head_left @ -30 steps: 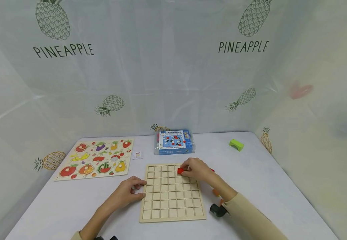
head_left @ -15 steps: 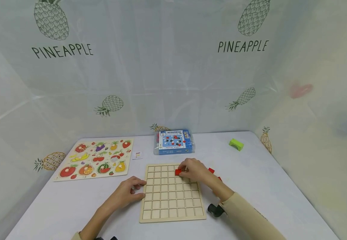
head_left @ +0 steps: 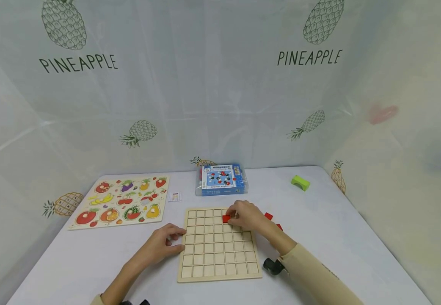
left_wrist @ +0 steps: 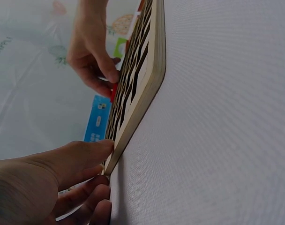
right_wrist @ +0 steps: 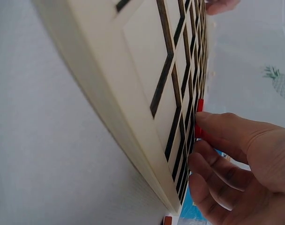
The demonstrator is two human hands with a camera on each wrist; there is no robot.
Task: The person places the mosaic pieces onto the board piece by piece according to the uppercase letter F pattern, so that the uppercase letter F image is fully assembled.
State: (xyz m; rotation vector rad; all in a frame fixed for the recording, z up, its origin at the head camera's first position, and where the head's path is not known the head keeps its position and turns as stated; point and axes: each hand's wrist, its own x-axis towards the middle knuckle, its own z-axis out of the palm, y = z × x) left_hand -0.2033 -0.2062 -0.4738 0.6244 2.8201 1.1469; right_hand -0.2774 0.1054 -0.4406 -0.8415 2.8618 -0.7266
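A pale wooden grid board [head_left: 209,237] lies flat on the table. Near its far side, my right hand [head_left: 246,216] pinches a small red tile [head_left: 226,218] between thumb and fingers, at a cell in one of the far rows. In the right wrist view the thumb presses on the red tile [right_wrist: 199,119], which is low against the grid; whether it sits fully inside a cell I cannot tell. My left hand [head_left: 161,245] rests beside the board, its thumb and fingertips touching the left edge. The left wrist view shows that thumb [left_wrist: 98,149] against the board's rim.
A fruit puzzle board [head_left: 121,203] lies at the back left, with a small printed card [head_left: 175,197] beside it. Behind the grid stands a blue boxed set [head_left: 221,181]. A green arch block [head_left: 300,183] and loose red pieces [head_left: 268,216] lie to the right.
My right hand has shifted slightly left with the red tile, which now looks lower and flatter on the grid. Loose red pieces have come into view behind the wrist. The left hand stays put.
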